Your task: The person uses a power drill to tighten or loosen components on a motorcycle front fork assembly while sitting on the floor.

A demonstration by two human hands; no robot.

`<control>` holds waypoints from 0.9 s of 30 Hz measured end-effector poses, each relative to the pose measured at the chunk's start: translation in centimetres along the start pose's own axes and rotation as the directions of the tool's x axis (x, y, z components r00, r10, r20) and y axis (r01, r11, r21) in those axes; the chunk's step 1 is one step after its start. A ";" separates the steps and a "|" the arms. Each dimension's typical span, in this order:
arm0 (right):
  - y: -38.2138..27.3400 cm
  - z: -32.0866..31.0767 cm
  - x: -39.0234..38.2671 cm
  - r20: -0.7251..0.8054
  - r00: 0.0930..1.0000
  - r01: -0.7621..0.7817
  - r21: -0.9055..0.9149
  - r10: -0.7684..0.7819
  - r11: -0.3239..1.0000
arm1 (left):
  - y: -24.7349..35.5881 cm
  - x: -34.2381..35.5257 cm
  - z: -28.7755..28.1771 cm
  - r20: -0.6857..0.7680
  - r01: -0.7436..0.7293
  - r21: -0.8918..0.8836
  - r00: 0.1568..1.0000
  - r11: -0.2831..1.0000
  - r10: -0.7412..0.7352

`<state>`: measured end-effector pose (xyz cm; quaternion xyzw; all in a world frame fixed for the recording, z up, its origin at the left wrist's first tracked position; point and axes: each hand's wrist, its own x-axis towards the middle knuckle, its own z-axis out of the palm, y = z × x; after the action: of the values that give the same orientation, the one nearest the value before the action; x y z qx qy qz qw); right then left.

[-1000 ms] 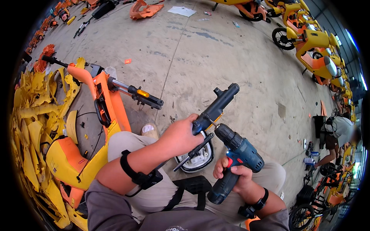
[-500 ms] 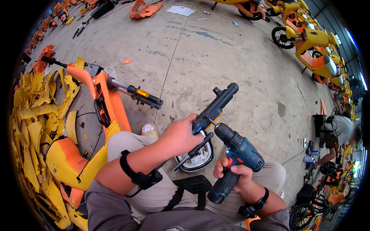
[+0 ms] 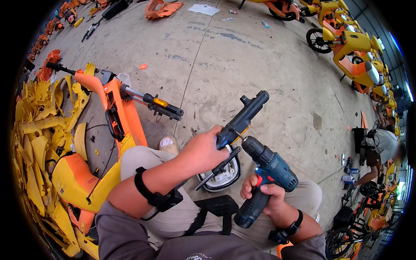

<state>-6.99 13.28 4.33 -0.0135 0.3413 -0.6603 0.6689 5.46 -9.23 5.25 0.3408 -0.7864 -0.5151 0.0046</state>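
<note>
left hand fingers wrapped tight round black handlebar grip assembly, held above lap. right hand clenched on blue cordless drill, bit tip meeting assembly just right of left hand. white paper sheet on floor far ahead.

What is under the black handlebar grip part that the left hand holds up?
Under the black handlebar grip part lies a round white and black cover on the grey concrete floor. The left hand and a thin black lever hide part of it.
</note>
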 end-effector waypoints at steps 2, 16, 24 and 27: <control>0.0 0.1 0.0 -0.007 1.000 -0.003 -0.001 0.003 1.000 | 0.0 0.0 0.0 0.012 0.015 0.025 1.000 1.000 -0.015; -0.1 0.0 0.0 0.011 1.000 0.006 -0.018 -0.005 1.000 | -0.3 0.1 0.1 0.012 -0.013 -0.020 1.000 1.000 0.013; -0.1 -0.2 0.0 0.016 1.000 0.000 -0.012 0.000 1.000 | -0.1 0.0 0.0 0.012 -0.006 -0.019 1.000 1.000 0.006; -0.1 -0.1 0.0 0.018 1.000 0.002 -0.016 -0.002 1.000 | 0.0 0.0 0.1 0.007 -0.007 -0.020 1.000 1.000 0.007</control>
<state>-7.15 13.31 4.26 -0.0249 0.3407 -0.6580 0.6710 5.47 -9.19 5.20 0.3361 -0.7824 -0.5242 0.0070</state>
